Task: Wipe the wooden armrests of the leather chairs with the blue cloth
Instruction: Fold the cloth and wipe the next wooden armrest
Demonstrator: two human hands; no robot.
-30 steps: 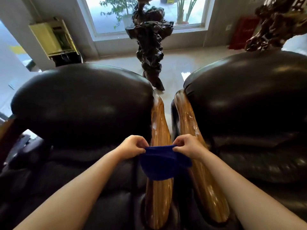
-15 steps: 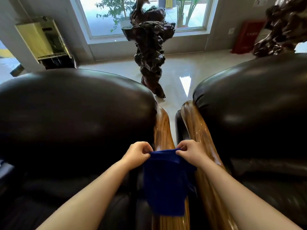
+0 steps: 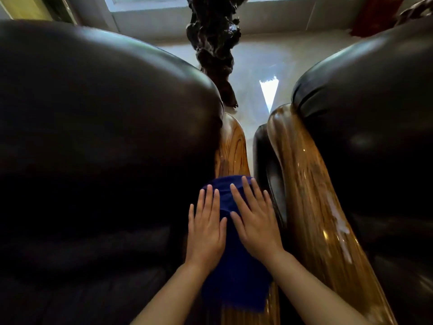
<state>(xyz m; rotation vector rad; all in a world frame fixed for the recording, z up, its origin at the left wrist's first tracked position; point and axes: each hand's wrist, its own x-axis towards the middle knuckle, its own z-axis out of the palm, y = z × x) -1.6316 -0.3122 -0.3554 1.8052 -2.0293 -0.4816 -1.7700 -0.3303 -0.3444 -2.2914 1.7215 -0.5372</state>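
Both hands lie flat, side by side, on a dark blue cloth (image 3: 236,277) draped over the glossy, honey-brown wooden armrest (image 3: 232,148) of the black leather chair on the left (image 3: 98,137). The left hand (image 3: 206,231) has its fingers straight and only slightly parted, palm down on the left half of the cloth, with its outer fingers reaching the cloth's left edge beside the leather. The right hand (image 3: 256,224) is spread a little wider, its fingers fanned toward the cloth's far edge and its palm pressing the right half. Neither hand curls round or pinches anything; both simply press on the fabric. The cloth covers the middle stretch of the armrest, with bare wood showing beyond its far edge and below its near edge. Just beside it, across a narrow gap, runs the second wooden armrest (image 3: 311,207), belonging to the black leather chair on the right (image 3: 375,137); pale streaks mark its shiny top. Beyond the chairs, a dark gnarled carved sculpture (image 3: 214,43) stands on the pale polished floor (image 3: 257,62).
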